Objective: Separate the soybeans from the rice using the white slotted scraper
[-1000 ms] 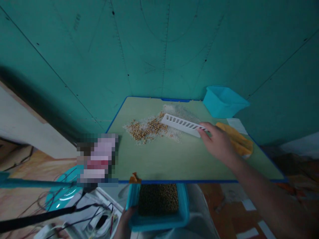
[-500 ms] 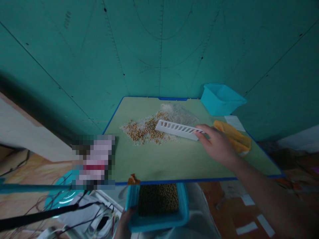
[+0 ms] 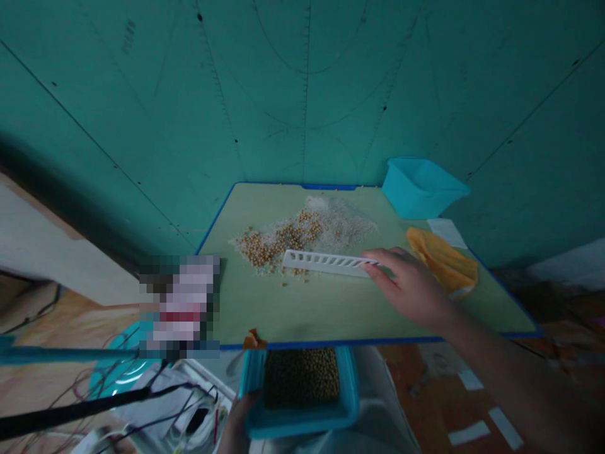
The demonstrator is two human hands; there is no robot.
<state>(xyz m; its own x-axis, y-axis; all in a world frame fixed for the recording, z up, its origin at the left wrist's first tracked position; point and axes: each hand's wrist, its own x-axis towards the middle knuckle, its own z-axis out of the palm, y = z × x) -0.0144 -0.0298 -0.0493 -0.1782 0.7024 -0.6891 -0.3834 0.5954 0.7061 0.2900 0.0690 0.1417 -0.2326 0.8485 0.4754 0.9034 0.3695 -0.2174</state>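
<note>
My right hand (image 3: pixel 410 287) grips one end of a white slotted scraper (image 3: pixel 325 262) that lies across a pale green board (image 3: pixel 307 309). The scraper's edge sits just in front of a scattered pile of yellow beans (image 3: pixel 278 239) mixed with white grains. Below the board's near edge, my left hand (image 3: pixel 235 424) holds a blue tub (image 3: pixel 299 424) full of beans by its left side. Only part of that hand shows at the frame's bottom.
An empty blue tub (image 3: pixel 422 186) stands at the board's far right corner, with an orange cloth (image 3: pixel 442 261) beside it. A green cutting mat (image 3: pixel 302 94) covers the table behind. Cables (image 3: pixel 155 410) and a blurred patch lie at lower left.
My right hand has dragged the scraper toward me and leftward, through the bean pile to its near side. A few beans have rolled ahead of it. The left hand and tub stay put.
</note>
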